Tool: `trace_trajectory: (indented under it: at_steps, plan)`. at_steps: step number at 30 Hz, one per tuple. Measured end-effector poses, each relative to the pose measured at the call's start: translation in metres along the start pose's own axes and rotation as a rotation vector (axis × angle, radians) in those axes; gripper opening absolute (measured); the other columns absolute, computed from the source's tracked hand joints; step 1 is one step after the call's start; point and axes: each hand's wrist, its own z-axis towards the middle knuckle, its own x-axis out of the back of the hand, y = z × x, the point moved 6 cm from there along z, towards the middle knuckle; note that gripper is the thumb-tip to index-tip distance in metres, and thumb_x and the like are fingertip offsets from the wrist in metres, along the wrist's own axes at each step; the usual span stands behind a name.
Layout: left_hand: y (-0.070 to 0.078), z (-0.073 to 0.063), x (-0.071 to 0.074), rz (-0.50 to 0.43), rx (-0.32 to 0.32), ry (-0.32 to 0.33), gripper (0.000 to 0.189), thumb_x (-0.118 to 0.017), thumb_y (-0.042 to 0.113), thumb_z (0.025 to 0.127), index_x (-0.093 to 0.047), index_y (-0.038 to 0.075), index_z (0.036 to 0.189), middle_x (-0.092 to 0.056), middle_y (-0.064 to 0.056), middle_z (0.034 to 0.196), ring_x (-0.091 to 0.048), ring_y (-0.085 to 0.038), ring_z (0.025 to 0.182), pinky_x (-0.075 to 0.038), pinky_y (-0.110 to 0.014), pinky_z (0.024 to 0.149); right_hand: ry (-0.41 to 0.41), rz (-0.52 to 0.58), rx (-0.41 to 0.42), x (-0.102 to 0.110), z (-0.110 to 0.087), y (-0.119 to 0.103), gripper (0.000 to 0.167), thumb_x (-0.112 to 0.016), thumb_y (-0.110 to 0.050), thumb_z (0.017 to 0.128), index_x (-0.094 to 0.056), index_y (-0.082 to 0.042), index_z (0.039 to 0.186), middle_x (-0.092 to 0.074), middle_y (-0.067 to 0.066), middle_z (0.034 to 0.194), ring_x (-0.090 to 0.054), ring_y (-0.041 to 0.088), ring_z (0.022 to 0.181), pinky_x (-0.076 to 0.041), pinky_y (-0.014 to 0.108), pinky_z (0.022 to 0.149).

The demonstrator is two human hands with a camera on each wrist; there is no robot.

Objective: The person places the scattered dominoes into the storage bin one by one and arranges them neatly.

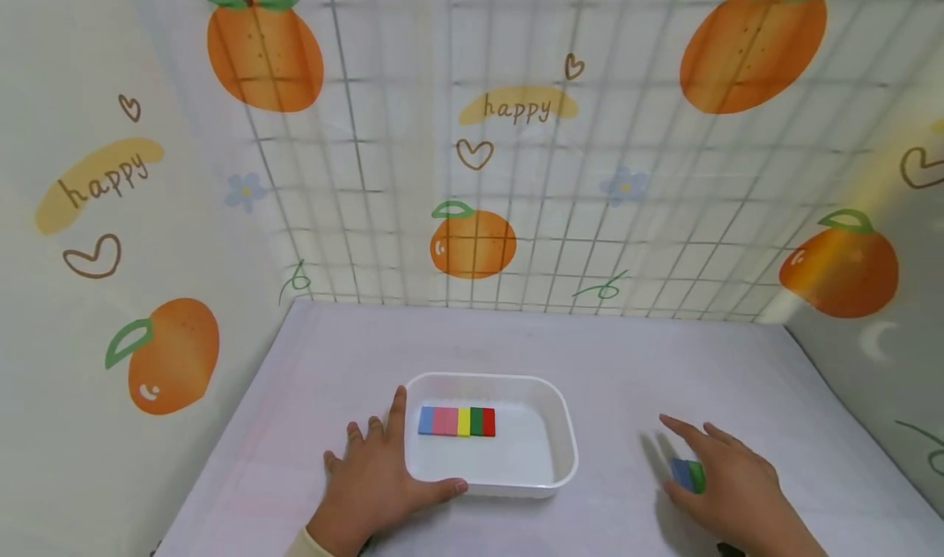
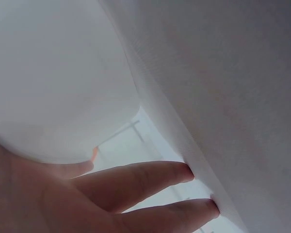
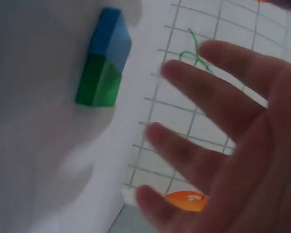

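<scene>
A white plastic tray (image 1: 516, 463) sits on the table, holding a row of coloured blocks (image 1: 463, 422) side by side: blue, pink, yellow, green and red. My left hand (image 1: 376, 471) is spread at the tray's near left corner, index finger along the left side and thumb across the front rim. In the left wrist view, two straight fingers (image 2: 136, 179) reach down beside the tray wall. To the right of the tray, a blue block (image 1: 681, 473) and a green block (image 1: 696, 477) lie against each other. Over them, my right hand (image 1: 737, 479) hovers with its fingers extended, apart from both blocks.
A pale cloth covers the table (image 1: 354, 336). Behind it rises a curtain-like wall (image 1: 398, 172) printed with oranges, hearts and grid lines; similar panels flank both sides. Table surface lies between the tray and the right hand.
</scene>
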Motion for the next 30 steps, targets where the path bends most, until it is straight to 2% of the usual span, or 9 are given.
trace_trajectory:
  at_steps: [3, 5, 11, 16, 18, 25, 30]
  plan:
    - [0.000, 0.000, 0.000, -0.001, 0.003, -0.003, 0.156, -0.051, 0.113, 0.045, -0.011, 0.030, 0.171, -0.058, -0.017, 0.144, -0.045, -0.055, 0.138, -0.030, -0.090, 0.093, -0.129, -0.006, -0.069, -0.010, 0.005, 0.009, 0.094, -0.091, -0.044, 0.076, -0.050, -0.015, 0.155, -0.069, 0.025, 0.129, -0.047, 0.062, 0.129, -0.042, 0.084, 0.084]
    - [0.000, 0.000, 0.000, -0.003, 0.004, -0.003, 0.156, -0.051, 0.113, 0.045, -0.011, 0.030, 0.171, -0.058, -0.017, 0.144, -0.045, -0.055, 0.138, -0.030, -0.090, 0.093, -0.177, -0.004, -0.094, -0.015, 0.007, 0.013, 0.092, -0.090, -0.041, 0.077, -0.050, -0.014, 0.155, -0.068, 0.026, 0.130, -0.047, 0.063, 0.127, -0.043, 0.083, 0.083]
    - [0.000, 0.000, 0.000, -0.002, 0.001, 0.008, 0.156, -0.049, 0.114, 0.044, -0.012, 0.032, 0.171, -0.059, -0.015, 0.143, -0.046, -0.052, 0.136, -0.031, -0.089, 0.092, -0.177, 0.013, -0.058, -0.017, 0.008, 0.019, 0.085, -0.087, -0.033, 0.076, -0.055, -0.011, 0.151, -0.066, 0.029, 0.129, -0.060, 0.054, 0.113, -0.050, 0.076, 0.076]
    - [0.000, 0.000, 0.000, -0.004, -0.001, 0.008, 0.156, -0.050, 0.113, 0.044, -0.011, 0.032, 0.171, -0.058, -0.015, 0.143, -0.046, -0.053, 0.137, -0.031, -0.090, 0.092, -0.226, 0.038, -0.104, -0.021, 0.010, 0.020, 0.086, -0.090, -0.035, 0.075, -0.056, -0.010, 0.150, -0.064, 0.030, 0.132, -0.063, 0.036, 0.100, -0.053, 0.072, 0.078]
    - [0.000, 0.000, 0.000, -0.008, 0.002, 0.003, 0.155, -0.050, 0.113, 0.044, -0.012, 0.032, 0.171, -0.058, -0.015, 0.143, -0.045, -0.054, 0.137, -0.030, -0.090, 0.092, -0.232, 0.047, -0.111, -0.021, 0.010, 0.021, 0.086, -0.091, -0.036, 0.075, -0.056, -0.010, 0.149, -0.064, 0.029, 0.134, -0.063, 0.033, 0.099, -0.053, 0.071, 0.079]
    - [0.000, 0.000, 0.000, -0.009, 0.004, 0.001, 0.155, -0.051, 0.113, 0.045, -0.013, 0.031, 0.171, -0.058, -0.015, 0.143, -0.045, -0.053, 0.137, -0.030, -0.090, 0.093, -0.189, 0.040, -0.082, -0.018, 0.008, 0.020, 0.083, -0.093, -0.035, 0.074, -0.060, -0.008, 0.146, -0.069, 0.018, 0.132, -0.064, 0.043, 0.112, -0.051, 0.070, 0.086]
    - [0.000, 0.000, 0.000, -0.009, 0.000, 0.007, 0.156, -0.050, 0.113, 0.044, -0.013, 0.031, 0.171, -0.058, -0.015, 0.143, -0.045, -0.053, 0.137, -0.030, -0.090, 0.093, -0.180, 0.038, -0.075, -0.017, 0.009, 0.020, 0.082, -0.094, -0.036, 0.074, -0.061, -0.008, 0.144, -0.071, 0.017, 0.127, -0.065, 0.040, 0.107, -0.051, 0.069, 0.086]
